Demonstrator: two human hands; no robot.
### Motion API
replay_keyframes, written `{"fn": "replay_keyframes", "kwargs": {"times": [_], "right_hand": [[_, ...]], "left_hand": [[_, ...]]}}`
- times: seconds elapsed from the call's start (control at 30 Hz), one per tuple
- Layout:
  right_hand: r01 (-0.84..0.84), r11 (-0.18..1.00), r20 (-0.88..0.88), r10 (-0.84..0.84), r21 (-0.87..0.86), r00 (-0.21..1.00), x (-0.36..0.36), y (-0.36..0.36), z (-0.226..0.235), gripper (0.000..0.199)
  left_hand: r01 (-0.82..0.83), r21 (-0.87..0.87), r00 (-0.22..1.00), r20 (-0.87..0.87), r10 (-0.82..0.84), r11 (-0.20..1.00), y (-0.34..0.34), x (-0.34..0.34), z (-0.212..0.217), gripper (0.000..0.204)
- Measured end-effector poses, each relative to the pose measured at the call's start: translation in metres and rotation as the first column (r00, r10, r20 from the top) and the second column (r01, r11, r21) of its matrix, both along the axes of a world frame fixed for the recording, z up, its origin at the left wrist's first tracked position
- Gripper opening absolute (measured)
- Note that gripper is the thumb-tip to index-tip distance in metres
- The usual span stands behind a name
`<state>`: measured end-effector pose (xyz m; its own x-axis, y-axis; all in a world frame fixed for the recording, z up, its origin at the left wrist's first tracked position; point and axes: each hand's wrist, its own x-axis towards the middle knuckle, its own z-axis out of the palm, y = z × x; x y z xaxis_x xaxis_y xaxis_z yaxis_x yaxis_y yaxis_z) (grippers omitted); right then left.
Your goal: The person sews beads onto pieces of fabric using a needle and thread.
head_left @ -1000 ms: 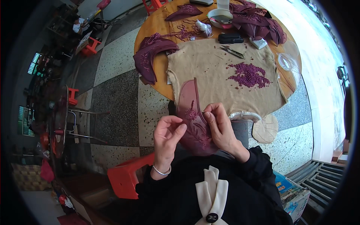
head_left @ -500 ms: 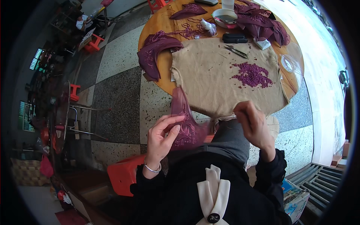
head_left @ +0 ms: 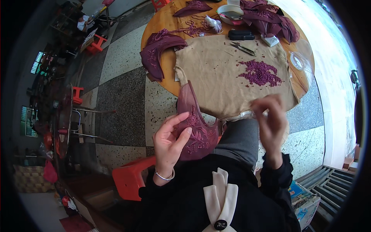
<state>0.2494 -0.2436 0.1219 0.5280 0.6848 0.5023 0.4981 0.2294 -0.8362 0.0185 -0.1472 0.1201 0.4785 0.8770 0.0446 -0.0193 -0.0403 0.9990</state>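
Observation:
Between the thumb and fingers of my left hand (head_left: pixel 169 141) is a plum-coloured sheer fabric piece (head_left: pixel 201 144) with embroidered flowers and a curved edge. It hangs over my lap, just off the near edge of the beige cloth (head_left: pixel 208 73). My right hand (head_left: pixel 272 121) is raised to the right of the fabric, apart from it and blurred. Its thumb and forefinger are drawn together; anything thin in the pinch cannot be made out. On the cloth beyond lies a loose pile of purple beads (head_left: pixel 261 72), with dark-handled thread snips (head_left: pixel 242 49) farther back.
The round wooden table (head_left: pixel 164 73) carries a stack of plum fabric pieces (head_left: pixel 156 54), a black case (head_left: pixel 241 35), a white bowl (head_left: pixel 230 16) and another fabric heap (head_left: pixel 270 24). A clear plastic lid (head_left: pixel 299 62) lies at right. A red stool (head_left: pixel 129 179) stands at my left.
My right hand has moved up and to the right, away from the fabric. The fabric piece has settled and is sharper, still held by my left hand, which has shifted slightly.

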Motion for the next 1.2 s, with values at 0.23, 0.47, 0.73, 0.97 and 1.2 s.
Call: {"fn": "replay_keyframes", "kwargs": {"times": [0.23,0.47,0.73,0.97,1.2], "right_hand": [[-0.261,0.964,-0.104,0.255,-0.050,0.961,-0.073,0.004,-0.017,0.014],[-0.195,0.981,0.019,0.195,0.006,0.981,-0.072,0.009,-0.016,0.016],[-0.182,0.983,0.005,0.182,0.006,0.983,-0.070,0.009,-0.019,0.016],[-0.197,0.980,-0.041,0.197,-0.016,0.980,-0.070,0.006,-0.018,0.015],[-0.205,0.979,-0.066,0.204,-0.005,0.977,-0.070,0.005,-0.016,0.015]], "left_hand": [[0.021,0.013,0.997,0.076,-0.022,1.000,-0.008,0.017,0.005,0.040],[0.013,0.066,0.996,0.088,-0.019,0.998,-0.014,0.018,0.007,0.041],[0.012,0.043,0.994,0.106,-0.017,0.999,-0.015,0.020,0.006,0.040],[0.026,0.079,0.993,0.111,-0.035,0.997,-0.016,0.020,0.006,0.040],[0.019,0.053,0.992,0.120,-0.025,0.998,-0.018,0.020,0.006,0.040]]}}
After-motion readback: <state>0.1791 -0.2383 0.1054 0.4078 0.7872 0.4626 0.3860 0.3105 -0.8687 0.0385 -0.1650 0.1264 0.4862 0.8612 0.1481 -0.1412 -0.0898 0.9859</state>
